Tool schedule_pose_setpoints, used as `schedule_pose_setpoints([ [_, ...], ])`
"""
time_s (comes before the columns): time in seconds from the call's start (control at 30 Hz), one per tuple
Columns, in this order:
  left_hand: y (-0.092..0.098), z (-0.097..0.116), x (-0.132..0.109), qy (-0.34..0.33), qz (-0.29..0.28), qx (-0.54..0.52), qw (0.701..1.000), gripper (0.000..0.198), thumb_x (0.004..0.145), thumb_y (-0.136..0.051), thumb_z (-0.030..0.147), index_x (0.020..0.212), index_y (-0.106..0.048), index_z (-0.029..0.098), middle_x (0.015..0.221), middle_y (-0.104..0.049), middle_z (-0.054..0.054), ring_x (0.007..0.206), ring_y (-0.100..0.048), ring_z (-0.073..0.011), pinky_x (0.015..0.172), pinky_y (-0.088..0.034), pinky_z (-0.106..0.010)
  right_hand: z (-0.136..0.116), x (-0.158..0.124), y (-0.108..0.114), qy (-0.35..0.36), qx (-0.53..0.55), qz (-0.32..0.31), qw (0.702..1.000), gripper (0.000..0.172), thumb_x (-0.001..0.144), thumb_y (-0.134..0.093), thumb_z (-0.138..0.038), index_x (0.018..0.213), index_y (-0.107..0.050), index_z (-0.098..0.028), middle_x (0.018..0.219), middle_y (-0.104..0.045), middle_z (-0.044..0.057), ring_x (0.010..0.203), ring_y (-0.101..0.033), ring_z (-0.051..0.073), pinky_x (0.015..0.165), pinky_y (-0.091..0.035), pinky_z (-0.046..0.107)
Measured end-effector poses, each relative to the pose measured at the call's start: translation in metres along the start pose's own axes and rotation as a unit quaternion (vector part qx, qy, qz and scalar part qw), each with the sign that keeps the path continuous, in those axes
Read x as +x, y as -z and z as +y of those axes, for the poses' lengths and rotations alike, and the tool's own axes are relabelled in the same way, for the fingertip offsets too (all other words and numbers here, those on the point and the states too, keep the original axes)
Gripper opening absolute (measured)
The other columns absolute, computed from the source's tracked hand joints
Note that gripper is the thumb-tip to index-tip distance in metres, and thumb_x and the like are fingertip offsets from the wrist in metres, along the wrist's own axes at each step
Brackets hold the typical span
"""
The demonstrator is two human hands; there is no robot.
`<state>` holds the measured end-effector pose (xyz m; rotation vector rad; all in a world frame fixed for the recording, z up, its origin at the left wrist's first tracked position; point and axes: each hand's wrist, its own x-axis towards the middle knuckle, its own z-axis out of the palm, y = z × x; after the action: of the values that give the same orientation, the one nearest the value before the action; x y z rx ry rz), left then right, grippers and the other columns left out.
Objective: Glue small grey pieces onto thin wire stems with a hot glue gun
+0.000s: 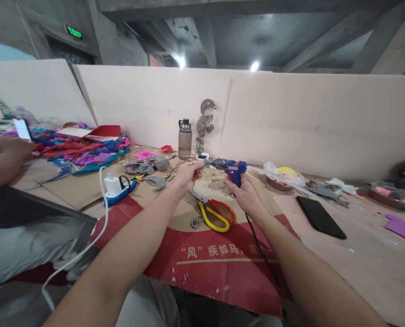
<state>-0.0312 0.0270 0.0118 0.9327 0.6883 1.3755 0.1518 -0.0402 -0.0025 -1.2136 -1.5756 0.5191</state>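
Observation:
My right hand (243,194) is wrapped round the handle of a blue glue gun (232,168), whose nozzle points left and whose black cord runs down toward me. My left hand (187,173) is pinched shut on a small piece I cannot make out, held just left of the nozzle tip. Both hands hover over a brown and red cardboard sheet (219,254). Yellow and red scissors (213,213) lie on the cardboard just below my hands.
A water bottle (185,138) stands by the back partition. Grey cut shapes (147,167) and a blue power strip with white charger (117,188) lie left. A black phone (320,216) lies right. Another person's arm (1,161) and colourful scraps (86,152) are far left.

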Motion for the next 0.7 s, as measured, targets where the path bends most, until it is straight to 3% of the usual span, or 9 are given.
schedule_pose_setpoints([
  [0.7, 0.0009, -0.0001, 0.0008, -0.001, -0.008, 0.001, 1.000, 0.018, 0.062, -0.078, 0.015, 0.065, -0.060, 0.010, 0.055, -0.056, 0.002, 0.045, -0.048, -0.0032, 0.044, -0.039, -0.015, 0.0067, 0.0007, -0.0010, 0.002, -0.009, 0.014, 1.000, 0.025, 0.079, -0.058, -0.040, 0.095, -0.051, -0.023, 0.073, -0.059, 0.001, 0.062, -0.056, 0.018, 0.061, -0.048, 0.031],
])
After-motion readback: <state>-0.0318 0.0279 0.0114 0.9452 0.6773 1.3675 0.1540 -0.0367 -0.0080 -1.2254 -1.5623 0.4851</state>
